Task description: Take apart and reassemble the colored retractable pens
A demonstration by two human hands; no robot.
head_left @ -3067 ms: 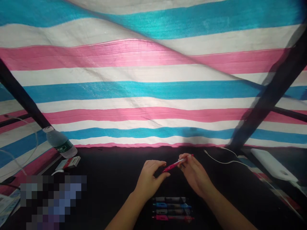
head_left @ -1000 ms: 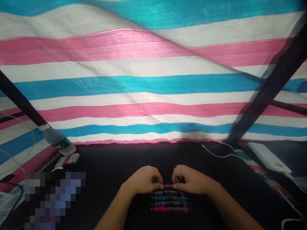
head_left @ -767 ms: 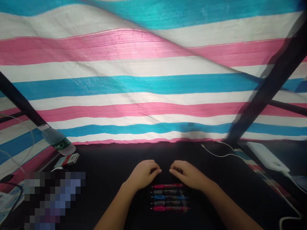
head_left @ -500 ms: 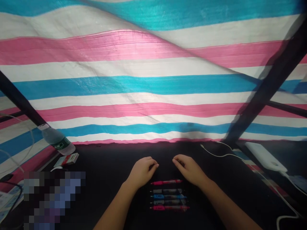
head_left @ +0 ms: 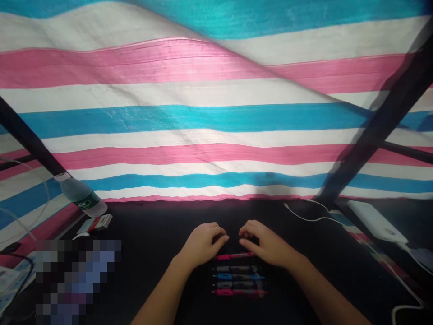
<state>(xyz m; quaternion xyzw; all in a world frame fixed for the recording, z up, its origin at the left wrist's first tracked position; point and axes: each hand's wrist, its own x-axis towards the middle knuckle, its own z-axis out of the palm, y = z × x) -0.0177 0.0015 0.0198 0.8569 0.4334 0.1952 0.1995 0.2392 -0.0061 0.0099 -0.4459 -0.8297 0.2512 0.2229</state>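
A makeshift work booth; striped tarpaulin [head_left: 203, 117] walls on dark poles [head_left: 379, 131].

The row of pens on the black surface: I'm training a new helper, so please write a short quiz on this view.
1. True or false: the left hand is holding a pen.
2. How many pens are in the row of pens?
3. Which colour is the pen nearest the right hand: A blue, B pink, C grey?

Key: 1 false; 2 five; 3 B
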